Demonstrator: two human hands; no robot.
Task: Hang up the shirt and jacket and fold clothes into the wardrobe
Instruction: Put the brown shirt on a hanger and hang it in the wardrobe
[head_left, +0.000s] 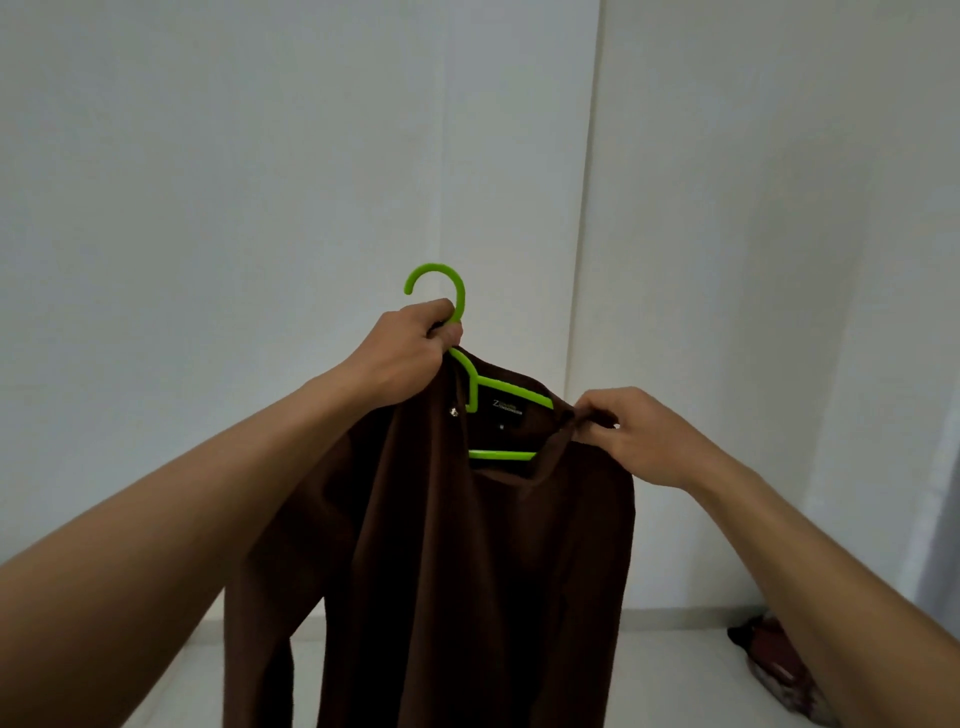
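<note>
A dark brown shirt (467, 561) hangs in front of me on a bright green plastic hanger (511, 388). My left hand (402, 358) grips the hanger's neck just below the hook, which points up. The shirt's left shoulder drapes under that hand. My right hand (631, 434) pinches the collar at the right shoulder end of the hanger. A black label shows inside the neck, and the hanger's lower bar crosses the neck opening. The shirt's body and sleeves fall down out of view.
Pale walls (260, 182) meet at a corner straight ahead, with a vertical panel edge (592, 208) right of centre. A light floor (670, 670) lies below. A crumpled reddish garment (774, 665) lies on the floor at the lower right.
</note>
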